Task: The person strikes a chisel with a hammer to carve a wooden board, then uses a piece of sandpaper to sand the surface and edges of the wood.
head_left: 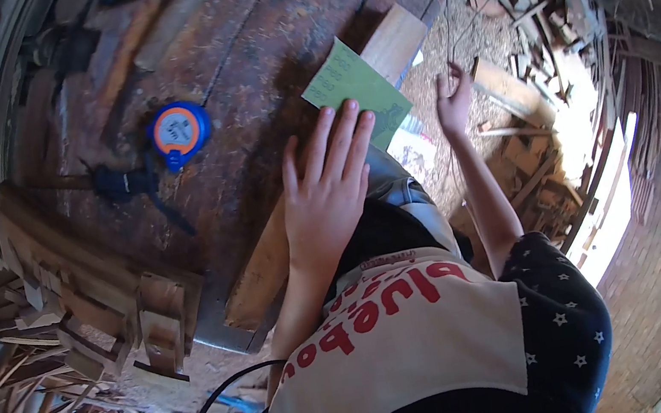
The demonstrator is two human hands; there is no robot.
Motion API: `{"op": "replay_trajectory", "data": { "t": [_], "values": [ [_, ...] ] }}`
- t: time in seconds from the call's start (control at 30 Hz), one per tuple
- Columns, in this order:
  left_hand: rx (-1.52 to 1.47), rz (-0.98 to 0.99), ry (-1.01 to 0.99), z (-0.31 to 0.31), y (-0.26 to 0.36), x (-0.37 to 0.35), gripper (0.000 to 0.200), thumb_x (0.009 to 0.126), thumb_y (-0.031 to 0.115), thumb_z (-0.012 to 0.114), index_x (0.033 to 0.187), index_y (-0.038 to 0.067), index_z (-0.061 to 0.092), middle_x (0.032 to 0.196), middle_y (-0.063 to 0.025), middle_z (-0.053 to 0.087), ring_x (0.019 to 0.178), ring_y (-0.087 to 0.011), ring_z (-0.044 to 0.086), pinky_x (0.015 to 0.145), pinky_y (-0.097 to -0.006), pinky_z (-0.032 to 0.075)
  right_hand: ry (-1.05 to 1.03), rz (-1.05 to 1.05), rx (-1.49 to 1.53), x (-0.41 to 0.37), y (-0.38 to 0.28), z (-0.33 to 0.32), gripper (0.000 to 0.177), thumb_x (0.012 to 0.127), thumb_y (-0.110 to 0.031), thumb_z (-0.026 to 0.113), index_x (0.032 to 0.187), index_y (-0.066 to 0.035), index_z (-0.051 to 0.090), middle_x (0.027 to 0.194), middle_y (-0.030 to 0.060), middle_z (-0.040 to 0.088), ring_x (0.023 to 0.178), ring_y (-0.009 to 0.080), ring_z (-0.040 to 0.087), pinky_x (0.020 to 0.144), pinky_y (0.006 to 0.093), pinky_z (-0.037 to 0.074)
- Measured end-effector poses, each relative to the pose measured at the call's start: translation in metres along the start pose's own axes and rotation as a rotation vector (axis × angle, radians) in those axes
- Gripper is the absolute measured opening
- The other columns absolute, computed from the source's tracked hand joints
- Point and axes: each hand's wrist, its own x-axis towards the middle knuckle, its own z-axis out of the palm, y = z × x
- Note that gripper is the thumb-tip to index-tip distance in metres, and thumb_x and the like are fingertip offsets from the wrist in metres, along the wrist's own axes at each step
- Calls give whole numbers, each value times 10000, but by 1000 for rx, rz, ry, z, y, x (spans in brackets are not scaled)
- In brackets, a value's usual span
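Note:
My left hand (330, 176) lies flat, its fingers stretched out and their tips on the lower edge of a green sheet of sandpaper (359, 85) with dark printing. The sheet lies across a long wooden board (395, 39), which runs under my hand and shows again at its lower left end. My right hand (455, 100) is raised off to the right, beyond the bench edge. Its fingers are loosely bent and apart, with nothing visible in them. A blue and orange tape measure (180, 132) sits on the bench, left of my left hand.
The worn workbench (237, 109) carries a black clamp-like tool (123, 180) and blurred wooden pieces (168, 29) at the upper left. Wood offcuts (548, 25) cover the ground on the right. Shaped wooden parts (162, 319) are piled at the lower left.

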Motion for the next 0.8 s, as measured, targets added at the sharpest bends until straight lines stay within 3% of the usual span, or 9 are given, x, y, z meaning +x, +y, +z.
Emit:
{"op": "replay_trajectory", "data": {
  "t": [0.13,0.2,0.33,0.37,0.43,0.5,0.8],
  "values": [
    [-86,-5,144,7,-3,1,514,820,221,616,1316,172,492,1360,-9,472,1255,-200,417,1018,-459,312,128,-327,149,80,-116,-36,251,869,-156,586,1075,-19,541,1078,138,575,1002,281,540,897,373,400],
    [-114,-21,177,7,-1,9,472,796,216,641,1251,160,528,1291,-9,517,1189,-199,454,1011,-467,301,-18,-635,322,102,-161,-28,192,848,-135,584,1009,-30,575,1028,132,594,961,280,559,870,365,410],
    [-67,-23,221,10,2,24,527,707,190,715,1202,155,540,1085,-20,535,1172,-193,458,1020,-507,278,-418,-864,239,103,-199,-17,125,817,-162,578,784,-54,633,772,107,619,778,304,595,741,392,456],
    [-50,-26,267,7,4,26,485,740,158,672,1205,143,539,1008,-33,508,1180,-193,472,1014,-483,316,-411,-881,239,103,-199,-16,125,817,-162,578,784,-54,633,772,107,619,778,304,595,741,392,456],
    [-59,-46,309,10,7,32,457,763,139,637,1209,135,537,1001,-36,506,1185,-195,479,1005,-455,341,-538,-752,209,107,-198,-14,198,834,-117,555,684,-10,625,659,121,592,647,289,574,634,360,451],
    [-63,-73,354,12,10,35,394,818,95,544,1211,122,544,982,-39,504,1164,-203,522,978,-373,399,-507,-731,204,105,-200,-11,220,839,-114,551,660,-8,625,633,123,580,626,283,565,612,355,445],
    [301,-200,495,44,32,42,343,832,150,531,1170,94,557,971,-25,498,1128,-187,548,1009,-354,391,-437,-627,209,99,-200,-8,291,884,-159,536,687,22,648,635,131,622,602,231,575,597,332,450]
  ]
}}
